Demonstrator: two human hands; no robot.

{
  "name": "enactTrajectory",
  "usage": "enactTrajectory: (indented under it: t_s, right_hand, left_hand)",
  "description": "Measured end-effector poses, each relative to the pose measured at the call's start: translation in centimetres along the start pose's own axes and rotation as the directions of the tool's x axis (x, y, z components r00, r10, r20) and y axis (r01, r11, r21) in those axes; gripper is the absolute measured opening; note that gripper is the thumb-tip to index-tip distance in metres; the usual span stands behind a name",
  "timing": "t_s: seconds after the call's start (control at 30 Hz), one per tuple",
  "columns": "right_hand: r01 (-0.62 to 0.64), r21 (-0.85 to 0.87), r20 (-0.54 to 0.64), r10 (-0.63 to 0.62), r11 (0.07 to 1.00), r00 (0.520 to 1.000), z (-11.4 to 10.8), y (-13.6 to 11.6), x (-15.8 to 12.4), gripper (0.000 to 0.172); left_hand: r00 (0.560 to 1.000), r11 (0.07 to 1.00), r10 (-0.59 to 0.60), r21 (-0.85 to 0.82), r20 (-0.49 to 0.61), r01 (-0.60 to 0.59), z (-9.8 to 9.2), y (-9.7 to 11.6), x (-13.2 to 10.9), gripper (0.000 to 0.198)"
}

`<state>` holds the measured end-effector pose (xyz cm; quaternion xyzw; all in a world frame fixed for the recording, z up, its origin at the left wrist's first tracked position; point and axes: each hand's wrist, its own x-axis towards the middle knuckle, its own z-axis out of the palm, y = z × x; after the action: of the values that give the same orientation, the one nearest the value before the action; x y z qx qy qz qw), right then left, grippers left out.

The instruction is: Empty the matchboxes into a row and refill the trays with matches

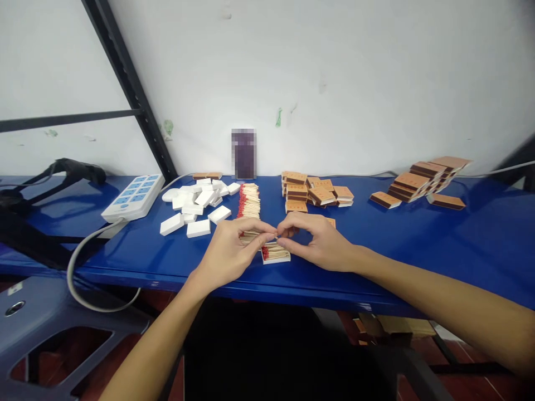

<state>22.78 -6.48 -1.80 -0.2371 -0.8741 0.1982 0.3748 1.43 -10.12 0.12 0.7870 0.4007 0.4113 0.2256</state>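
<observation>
A white matchbox tray (276,254) filled with red-tipped matches lies near the front edge of the blue table. Just above it my left hand (236,245) and my right hand (317,242) meet, fingertips pinched together. What they pinch is too small to name. Behind my left hand a long row of loose matches (249,201) runs away from me, red heads to the left. Part of that row is hidden by my left fingers.
White trays (198,228) are heaped left of the matches. Orange-brown matchboxes (296,189) stand right of them, with another stack (412,181) farther right. A power strip (134,197) with a cable lies at left, and a blurred dark upright object (244,155) leans on the wall.
</observation>
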Motion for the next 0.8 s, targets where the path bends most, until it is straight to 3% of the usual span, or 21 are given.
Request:
enactTrajectory:
  t_s: [0.17, 0.37, 0.63, 0.8]
  right_hand:
    - [0.023, -0.076, 0.059, -0.019, 0.997, 0.998, 0.1, 0.1, 0.0, 0.007]
    - [0.027, -0.181, 0.160, 0.003, 0.983, 0.987, -0.1, -0.3, 0.0, 0.006]
    - [-0.039, -0.207, 0.184, 0.078, 0.978, 0.980, -0.3, -0.4, -0.1, 0.007]
    - [-0.071, -0.190, 0.255, 0.119, 0.979, 0.960, -0.3, -0.4, -0.1, 0.013]
  left_hand:
    - [0.993, 0.984, 0.047, 0.167, 0.106, -0.064, -2.0, -0.2, 0.0, 0.012]
    - [0.988, 0.867, 0.006, 0.492, 0.157, -0.084, -3.7, -1.2, 0.1, 0.019]
    - [0.963, 0.829, -0.090, 0.555, 0.253, -0.068, -2.7, -2.0, 0.4, 0.039]
    - [0.979, 0.805, -0.052, 0.588, 0.199, -0.077, -3.2, -3.3, 0.6, 0.041]
